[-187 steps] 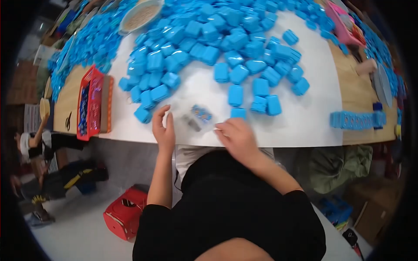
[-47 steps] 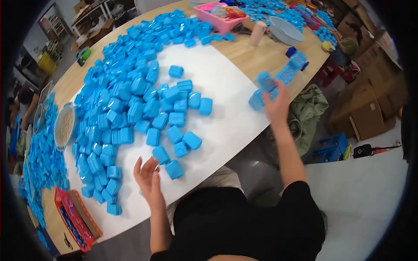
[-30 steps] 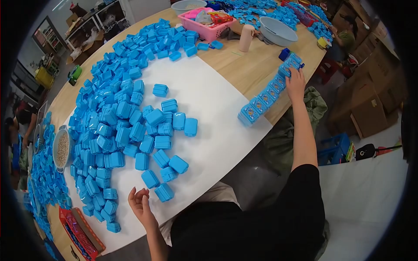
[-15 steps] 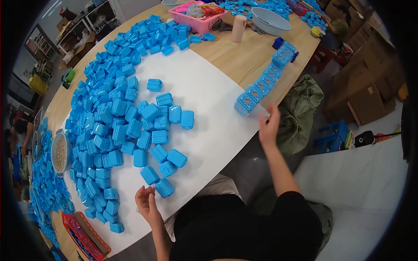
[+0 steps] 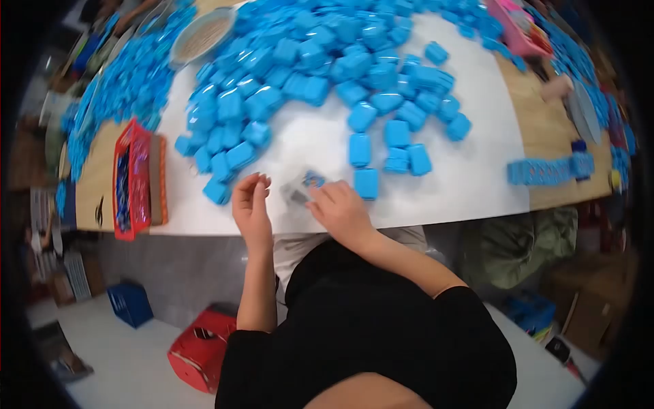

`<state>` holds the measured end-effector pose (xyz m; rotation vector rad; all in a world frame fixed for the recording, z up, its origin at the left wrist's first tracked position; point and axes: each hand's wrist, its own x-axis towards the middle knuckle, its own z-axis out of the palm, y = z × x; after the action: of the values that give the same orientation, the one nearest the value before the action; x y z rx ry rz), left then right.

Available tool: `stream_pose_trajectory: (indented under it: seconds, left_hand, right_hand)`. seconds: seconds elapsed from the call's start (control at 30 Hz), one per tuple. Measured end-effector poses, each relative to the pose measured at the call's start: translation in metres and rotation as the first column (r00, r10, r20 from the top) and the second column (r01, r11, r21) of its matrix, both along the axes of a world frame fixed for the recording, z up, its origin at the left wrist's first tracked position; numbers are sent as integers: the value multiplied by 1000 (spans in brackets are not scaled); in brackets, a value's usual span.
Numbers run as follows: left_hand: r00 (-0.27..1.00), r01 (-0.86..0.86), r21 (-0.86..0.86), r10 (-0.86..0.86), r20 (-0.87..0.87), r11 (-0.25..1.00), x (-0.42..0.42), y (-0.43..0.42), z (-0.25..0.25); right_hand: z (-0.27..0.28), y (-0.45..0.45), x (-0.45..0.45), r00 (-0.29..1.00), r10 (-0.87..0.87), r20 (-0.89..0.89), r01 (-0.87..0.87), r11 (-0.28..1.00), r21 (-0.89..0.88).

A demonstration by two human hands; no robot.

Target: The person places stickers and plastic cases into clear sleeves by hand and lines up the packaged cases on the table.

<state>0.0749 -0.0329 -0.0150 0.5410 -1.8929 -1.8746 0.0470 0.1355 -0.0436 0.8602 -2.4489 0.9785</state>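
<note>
Near the front edge of the white sheet [image 5: 436, 201], a small stack of clear printed stickers [image 5: 298, 189] lies between my hands. My right hand [image 5: 340, 210] bends over its right side with the fingertips touching it; whether they pinch a piece is blurred. My left hand [image 5: 252, 208] is just left of the stack, its fingers curled with a gap to the thumb and nothing seen between them. A blue case [image 5: 366, 184] sits right of my right hand. Many more blue cases [image 5: 300, 88] are heaped beyond. A row of printed blue cases [image 5: 545, 172] stands at the right.
A red basket [image 5: 135, 178] is at the left edge, and a pale bowl of small beads [image 5: 204, 35] stands at the back left. At the far right are a pink basket [image 5: 521, 31], a bottle [image 5: 556, 88] and a grey-blue basin [image 5: 584, 112]. Below the table is a red stool [image 5: 202, 349].
The view has turned back left from the printed row. My right hand has come from beside that row to the sticker stack, which is now in sight near my left hand.
</note>
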Motion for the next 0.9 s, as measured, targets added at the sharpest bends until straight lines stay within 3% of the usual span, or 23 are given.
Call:
stream_pose_trajectory:
  seconds: [0.03, 0.17, 0.3, 0.33, 0.4, 0.47, 0.53, 0.57, 0.63, 0.7, 0.83, 0.9]
  left_hand:
    - [1000, -21, 10, 21, 18, 1000, 8, -7, -2]
    - [998, -43, 71, 39, 47, 997, 16, -21, -13]
    - [989, 142, -26, -141, 49, 990, 12, -22, -19]
    - [978, 183, -77, -174, 115, 980, 13, -20, -19]
    - [963, 228, -128, -204, 174, 965, 12, -13, -10]
    - [923, 340, 380, -383, 41, 860, 10, 6, 1]
    - [947, 264, 442, -317, 48, 857, 4, 12, 10]
    - [967, 190, 497, -249, 55, 847, -3, 13, 15]
    - [992, 35, 601, -100, 76, 799, -18, 14, 21]
    - [995, 37, 569, -83, 54, 821, -26, 10, 13]
    - [996, 83, 457, -92, -2, 885, -38, -1, 0]
    - [992, 66, 619, -116, 41, 783, -44, 1, 4]
  right_hand:
    - [-12, -14, 0, 996, -65, 57, 63, 997, 36]
    - [-31, -21, 4, 997, -80, 0, 79, 992, 98]
    - [-41, -17, 0, 998, -23, -62, 32, 988, 148]
    - [-37, -17, 1, 998, -26, -61, 35, 987, 154]
    - [-16, -18, 1, 999, -40, -28, 39, 999, -31]
    - [11, -17, -2, 999, -37, 3, 37, 976, -213]
    - [34, -16, -9, 988, 154, -29, -156, 979, -128]
    - [43, -11, -16, 988, 154, -31, -157, 979, -129]
    - [57, 12, -37, 934, -349, -70, 351, 936, 11]
    - [46, 28, -53, 832, -501, -238, 554, 735, 391]
    - [33, 26, -60, 838, -495, -230, 535, 659, 529]
    - [34, 30, -56, 902, -432, -7, 406, 842, 355]
